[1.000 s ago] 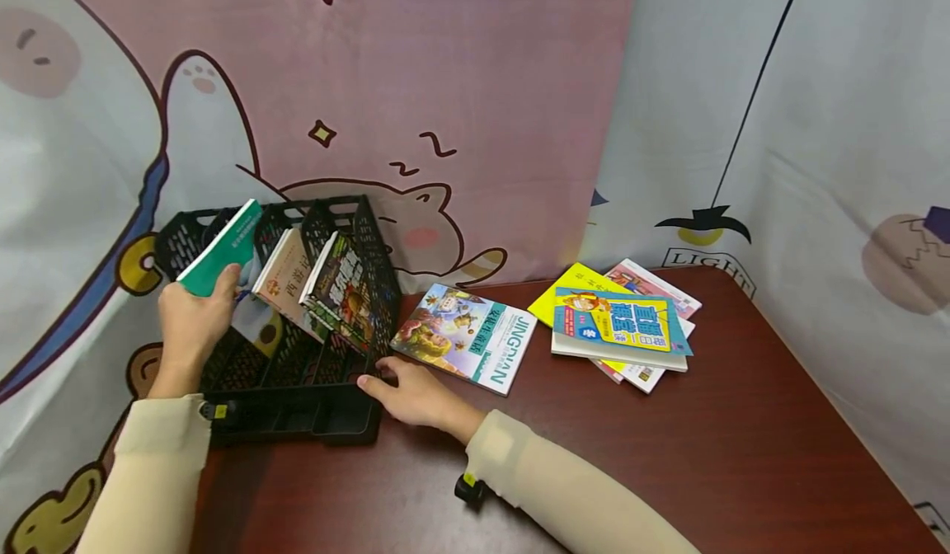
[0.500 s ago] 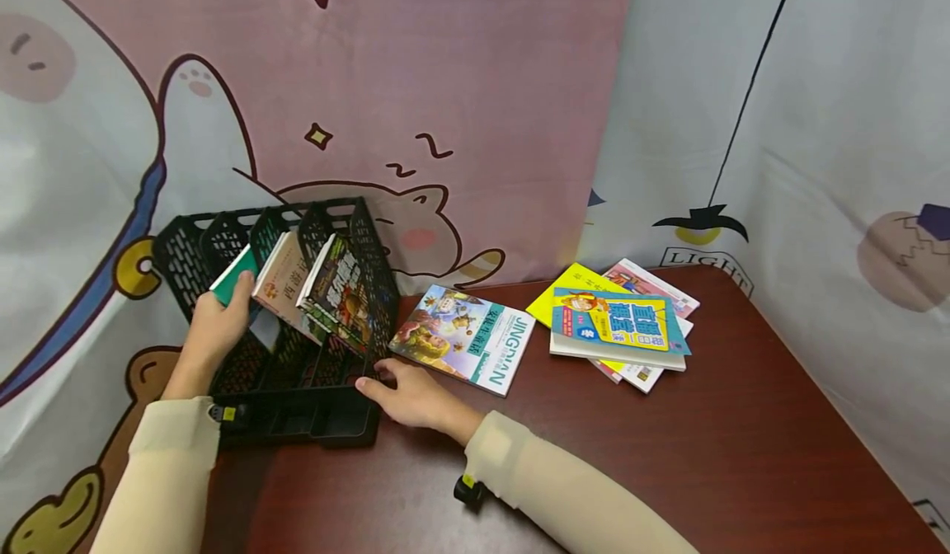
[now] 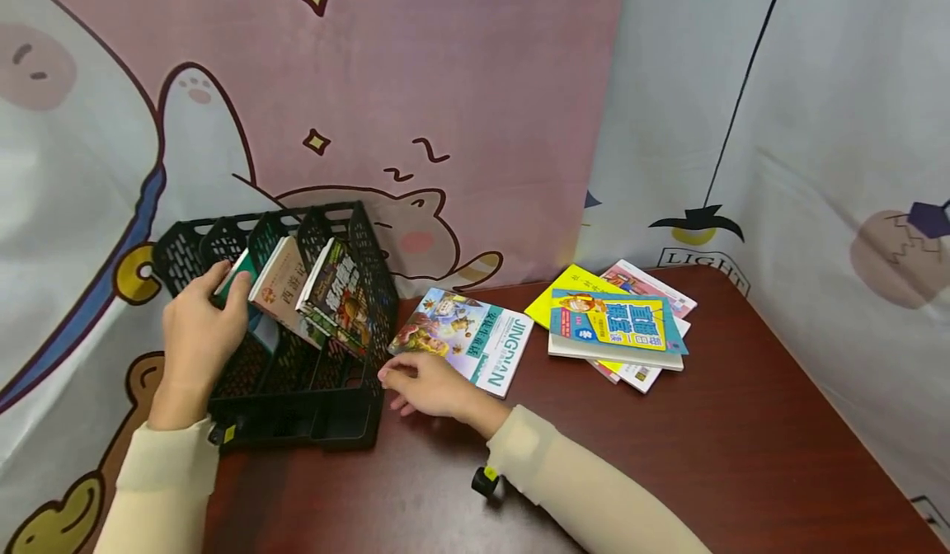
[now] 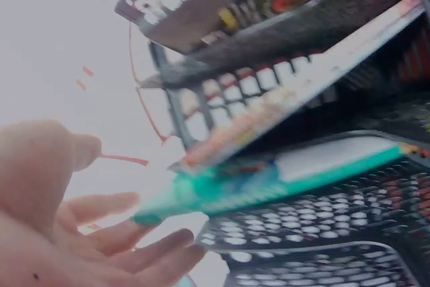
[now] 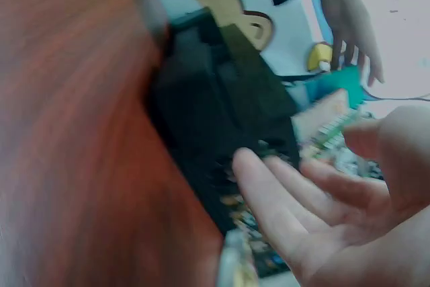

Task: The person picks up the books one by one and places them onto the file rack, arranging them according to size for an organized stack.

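Observation:
A green book [image 4: 269, 189] leans in a left slot of the black desktop file rack [image 3: 345, 422]. My left hand [image 3: 196, 340] is at its upper end; in the left wrist view the thumb is spread away from the fingers, whose tips are right by the book's end. To the right in the rack lean a beige book [image 3: 280, 284] and several dark-covered books [image 3: 343, 294]. My right hand [image 3: 430, 385] hovers by the rack's front right corner with nothing in it, fingers relaxed in the right wrist view. It overlaps the lower edge of a flat fairy-tale book [image 3: 482, 331].
A loose pile at the back right has a blue-and-yellow book [image 3: 623, 323] on top, with a yellow book [image 3: 571, 282] and others beneath. All rest on a reddish-brown table [image 3: 668, 447]. A printed cloth backdrop [image 3: 475, 109] rises behind the rack.
The green book has gone down into the rack slot, and my left hand has loosened from it. My right hand has lifted away from the rack's corner, slightly rightward.

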`<state>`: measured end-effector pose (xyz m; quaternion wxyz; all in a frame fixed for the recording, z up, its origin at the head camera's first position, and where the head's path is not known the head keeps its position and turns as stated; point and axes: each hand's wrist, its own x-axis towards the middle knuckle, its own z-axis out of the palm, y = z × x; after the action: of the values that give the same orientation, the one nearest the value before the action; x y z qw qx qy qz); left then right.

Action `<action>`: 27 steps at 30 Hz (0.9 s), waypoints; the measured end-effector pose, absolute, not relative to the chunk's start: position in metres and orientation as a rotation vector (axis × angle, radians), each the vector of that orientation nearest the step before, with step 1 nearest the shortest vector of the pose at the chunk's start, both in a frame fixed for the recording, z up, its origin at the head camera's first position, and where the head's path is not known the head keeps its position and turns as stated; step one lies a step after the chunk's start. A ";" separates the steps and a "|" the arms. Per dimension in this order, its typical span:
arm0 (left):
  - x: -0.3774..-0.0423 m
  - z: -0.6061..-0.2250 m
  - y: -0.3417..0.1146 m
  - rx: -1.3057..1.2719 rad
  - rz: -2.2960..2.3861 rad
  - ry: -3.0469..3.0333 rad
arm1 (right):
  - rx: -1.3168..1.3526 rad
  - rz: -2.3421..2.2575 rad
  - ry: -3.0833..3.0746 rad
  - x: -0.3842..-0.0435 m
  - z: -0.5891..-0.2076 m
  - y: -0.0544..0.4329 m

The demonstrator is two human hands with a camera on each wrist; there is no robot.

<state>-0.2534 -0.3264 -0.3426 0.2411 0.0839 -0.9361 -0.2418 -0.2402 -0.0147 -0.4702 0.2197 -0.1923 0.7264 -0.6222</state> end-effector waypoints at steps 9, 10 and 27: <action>-0.233 -0.330 -0.282 -0.091 -0.619 -2.196 | -0.654 -1.668 2.029 -0.246 -0.442 0.051; -0.231 -0.331 -0.275 -0.141 -0.619 -2.167 | -0.667 -1.658 2.048 -0.247 -0.439 0.058; -0.229 -0.377 -0.144 -0.643 -0.927 -2.390 | -0.511 -1.482 2.326 -0.253 -0.410 0.162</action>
<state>-0.2286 -0.1442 -0.3774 0.2470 -0.2359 -0.8763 -0.3398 -0.2533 0.1621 -0.4098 0.1673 -0.1797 0.8176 -0.5209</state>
